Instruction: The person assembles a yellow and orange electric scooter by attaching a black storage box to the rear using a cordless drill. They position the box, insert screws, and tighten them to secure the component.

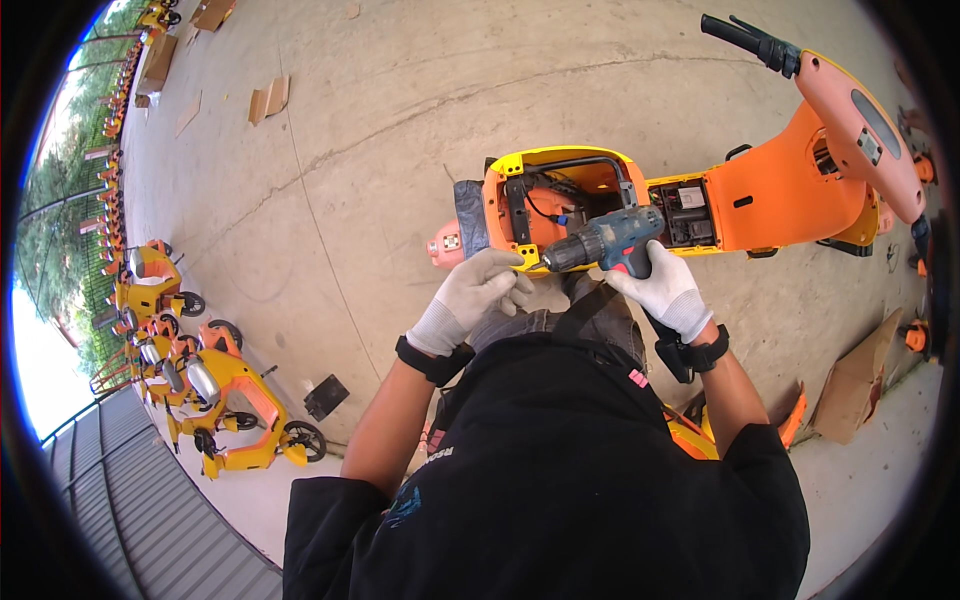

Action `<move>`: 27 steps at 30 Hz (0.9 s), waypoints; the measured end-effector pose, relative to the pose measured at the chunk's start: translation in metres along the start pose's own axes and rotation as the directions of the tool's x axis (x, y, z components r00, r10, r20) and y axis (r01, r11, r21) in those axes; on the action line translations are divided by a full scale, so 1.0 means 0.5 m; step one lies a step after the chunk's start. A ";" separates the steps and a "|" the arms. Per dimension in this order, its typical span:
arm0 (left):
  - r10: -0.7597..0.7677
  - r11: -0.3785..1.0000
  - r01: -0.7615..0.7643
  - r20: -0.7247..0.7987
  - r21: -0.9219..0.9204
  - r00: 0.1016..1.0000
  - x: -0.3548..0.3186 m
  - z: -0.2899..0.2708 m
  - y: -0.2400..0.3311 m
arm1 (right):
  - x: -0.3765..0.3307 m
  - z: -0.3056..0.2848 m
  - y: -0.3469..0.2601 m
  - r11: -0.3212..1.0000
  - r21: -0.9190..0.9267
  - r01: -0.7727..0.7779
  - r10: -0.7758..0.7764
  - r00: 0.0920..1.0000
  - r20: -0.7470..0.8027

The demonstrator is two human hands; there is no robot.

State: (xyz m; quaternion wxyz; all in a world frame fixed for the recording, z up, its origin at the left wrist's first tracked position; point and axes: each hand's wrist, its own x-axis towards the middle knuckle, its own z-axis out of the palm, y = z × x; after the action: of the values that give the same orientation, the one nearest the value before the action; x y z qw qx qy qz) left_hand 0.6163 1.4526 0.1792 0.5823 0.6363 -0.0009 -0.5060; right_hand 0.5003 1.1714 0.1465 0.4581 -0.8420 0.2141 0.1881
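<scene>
My right hand (664,293), in a white glove, is wrapped round the grip of a blue-and-black cordless drill (615,237). The drill lies almost level, its chuck turned left over the near edge of the open scooter body (640,185). My left hand (468,302), gloved too, is at the near yellow bracket (526,256), close to the chuck. Its fingers are bent together, and whatever they hold is too small or hidden to make out. Inside the seatless orange-and-yellow body show a black frame bar, cables and a blue connector (562,219).
The scooter's handlebar (745,40) and orange front panel (775,195) extend to the right. Several yellow scooters (245,400) stand at the left. Cardboard (858,380) leans at the lower right, beside orange panels (692,432). A black flat part (325,397) lies on the concrete floor.
</scene>
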 end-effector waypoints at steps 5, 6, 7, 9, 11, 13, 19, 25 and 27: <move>-0.001 1.000 0.001 -0.008 -0.014 1.000 0.004 0.001 0.000 | 0.002 0.007 0.002 1.000 0.013 0.011 -0.011 1.000 -0.009; -0.005 1.000 0.005 -0.008 -0.008 1.000 0.004 0.001 0.001 | 0.001 0.007 0.003 1.000 0.009 0.008 -0.008 1.000 -0.010; -0.008 1.000 0.008 -0.007 -0.001 1.000 0.005 0.002 0.002 | 0.001 0.007 0.004 1.000 0.008 0.005 -0.005 1.000 -0.011; -0.003 1.000 0.003 -0.005 0.006 1.000 0.006 0.002 0.001 | 0.000 0.008 0.005 1.000 0.006 0.000 0.000 1.000 -0.012; 0.001 1.000 -0.001 -0.004 0.018 1.000 0.007 0.001 -0.003 | -0.001 0.011 0.008 1.000 -0.002 0.009 -0.009 1.000 -0.017; 0.006 0.999 -0.006 -0.002 0.036 1.000 0.008 -0.001 -0.009 | -0.002 0.012 0.009 1.000 0.002 0.009 -0.009 1.000 -0.015; 0.023 0.999 -0.022 -0.032 0.027 0.999 0.003 0.004 -0.006 | -0.007 0.013 0.001 1.000 0.023 0.004 -0.004 1.000 0.000; 0.010 0.999 -0.006 -0.092 0.043 0.996 -0.004 0.009 -0.005 | -0.007 0.017 0.002 0.999 -0.048 -0.003 0.002 1.000 -0.004; 0.014 0.999 -0.009 -0.089 0.053 0.996 -0.004 0.009 -0.008 | -0.006 0.019 0.003 0.995 -0.098 -0.014 0.013 1.000 -0.010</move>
State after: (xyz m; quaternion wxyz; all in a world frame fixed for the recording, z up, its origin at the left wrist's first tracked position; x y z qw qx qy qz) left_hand 0.6101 1.4518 0.1785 0.5676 0.6734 0.0080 -0.4737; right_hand 0.4957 1.1792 0.1422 0.4140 -0.8628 0.2126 0.1977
